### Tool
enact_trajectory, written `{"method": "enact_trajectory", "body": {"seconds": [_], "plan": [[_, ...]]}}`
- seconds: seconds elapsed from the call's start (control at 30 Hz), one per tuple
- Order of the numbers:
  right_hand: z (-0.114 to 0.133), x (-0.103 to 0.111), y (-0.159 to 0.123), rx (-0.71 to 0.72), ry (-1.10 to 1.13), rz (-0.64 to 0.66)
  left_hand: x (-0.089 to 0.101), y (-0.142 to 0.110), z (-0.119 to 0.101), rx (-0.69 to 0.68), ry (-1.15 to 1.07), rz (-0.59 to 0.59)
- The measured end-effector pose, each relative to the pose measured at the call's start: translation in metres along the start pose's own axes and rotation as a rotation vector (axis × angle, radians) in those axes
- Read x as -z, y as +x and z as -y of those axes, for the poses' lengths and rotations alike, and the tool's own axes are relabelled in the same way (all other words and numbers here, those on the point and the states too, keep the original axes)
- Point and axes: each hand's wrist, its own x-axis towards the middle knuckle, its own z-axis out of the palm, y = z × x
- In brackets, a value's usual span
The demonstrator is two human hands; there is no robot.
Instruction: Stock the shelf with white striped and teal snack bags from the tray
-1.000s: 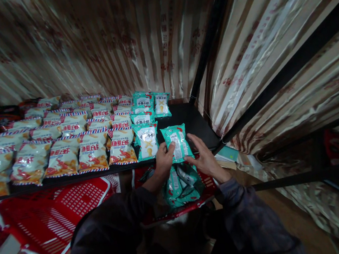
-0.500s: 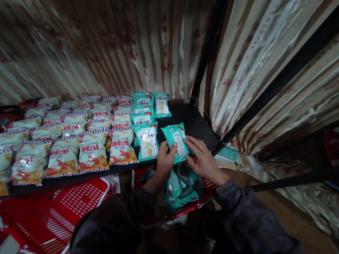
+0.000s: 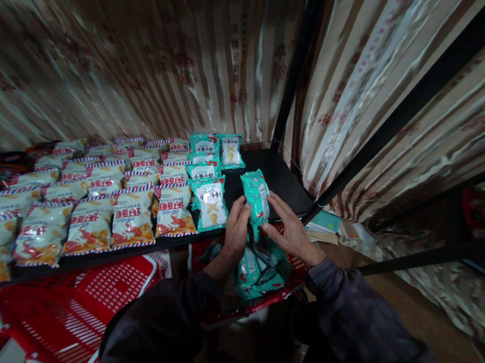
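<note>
Both hands hold one teal snack packet (image 3: 257,199) upright above the front edge of a black shelf (image 3: 274,178). My left hand (image 3: 235,234) grips its left side and my right hand (image 3: 288,227) its right side, fingers closed on it. Just left of the packet lies a row of matching teal packets (image 3: 211,202) on the shelf. Under my hands, a red basket (image 3: 258,303) contains several more teal packets (image 3: 258,266).
Rows of white and orange snack bags (image 3: 91,219) fill the shelf to the left. A second red basket (image 3: 67,314) lies tipped on the floor at left. Striped curtain fabric (image 3: 163,55) hangs behind; a black shelf frame (image 3: 399,119) runs along the right.
The teal packet has turned from lying flat with its back label facing me to standing edge-on between my hands, and it has risen slightly.
</note>
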Motion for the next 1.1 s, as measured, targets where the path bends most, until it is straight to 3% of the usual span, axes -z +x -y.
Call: {"method": "enact_trajectory", "body": {"seconds": [0.37, 0.67, 0.87, 1.1], "plan": [[0.002, 0.000, 0.003, -0.137, 0.216, -0.026, 0.002, -0.004, 0.000, -0.085, 0.090, 0.097], [0.006, 0.001, 0.004, -0.230, 0.325, -0.111, 0.004, -0.001, 0.001, -0.261, 0.315, 0.142], [0.005, 0.000, 0.004, -0.339, 0.441, -0.179, 0.004, -0.001, 0.004, -0.212, 0.264, 0.193], [-0.001, -0.012, 0.007, -0.488, 0.804, -0.291, 0.002, 0.001, 0.013, -0.210, 0.220, 0.208]]}}
